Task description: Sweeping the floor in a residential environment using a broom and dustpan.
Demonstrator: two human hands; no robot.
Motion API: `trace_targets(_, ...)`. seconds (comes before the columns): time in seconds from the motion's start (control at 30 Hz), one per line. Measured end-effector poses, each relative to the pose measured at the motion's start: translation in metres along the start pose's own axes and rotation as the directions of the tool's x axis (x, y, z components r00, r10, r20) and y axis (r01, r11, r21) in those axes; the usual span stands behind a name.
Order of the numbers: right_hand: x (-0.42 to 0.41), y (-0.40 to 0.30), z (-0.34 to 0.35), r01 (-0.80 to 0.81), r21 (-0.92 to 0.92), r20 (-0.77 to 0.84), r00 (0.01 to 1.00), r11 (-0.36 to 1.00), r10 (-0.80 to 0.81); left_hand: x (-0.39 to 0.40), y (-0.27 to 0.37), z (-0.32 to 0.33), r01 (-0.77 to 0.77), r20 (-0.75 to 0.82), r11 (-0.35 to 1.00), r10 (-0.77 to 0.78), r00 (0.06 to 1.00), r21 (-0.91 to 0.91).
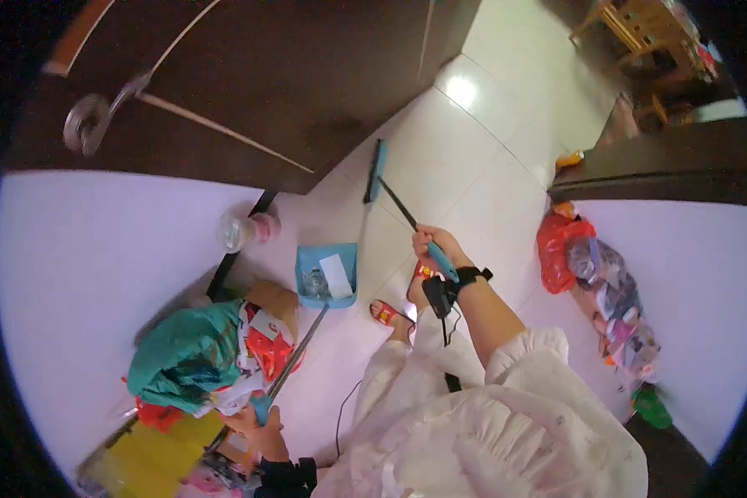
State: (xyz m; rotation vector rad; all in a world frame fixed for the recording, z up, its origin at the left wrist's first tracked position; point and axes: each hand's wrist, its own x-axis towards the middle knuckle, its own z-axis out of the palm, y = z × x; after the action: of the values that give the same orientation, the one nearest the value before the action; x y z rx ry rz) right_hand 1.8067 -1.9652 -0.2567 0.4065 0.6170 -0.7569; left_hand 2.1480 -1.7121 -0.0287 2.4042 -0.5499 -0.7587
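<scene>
My right hand is closed around the blue grip of a broom, whose blue head with dark bristles rests on the tiled floor by the dark door. In my left hand is the blue handle end of a long-handled dustpan. The blue pan lies on the floor ahead of my feet, left of the broom head. A clear plastic item, perhaps a bottle, and a white rectangular piece lie inside the pan.
Left of the pan stand a green bag and a clear plastic container. A dark door with a handle spans the upper left. Along the right wall lie a red bag and other filled plastic bags. Wooden chairs stand beyond.
</scene>
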Motion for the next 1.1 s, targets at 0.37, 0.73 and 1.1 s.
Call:
trace_targets(0.37,-0.134,-0.064,-0.065,-0.017,0.303,-0.292,0.95,0.953,0.11,0.026,0.097,0.064,-0.004,0.168,1.0,0.006,0.986,-0.009)
trace_targets(0.73,0.002,-0.123,0.011,0.192,0.193,0.102,0.971,0.962,-0.215,0.017,0.151,0.117,-0.172,0.237,0.982,0.148,0.96,0.083)
trace_targets(1.1,-0.087,-0.124,-0.104,0.308,0.353,0.023,0.941,0.884,-0.337,0.053,0.164,0.137,-0.31,0.453,0.94,0.215,0.865,0.145)
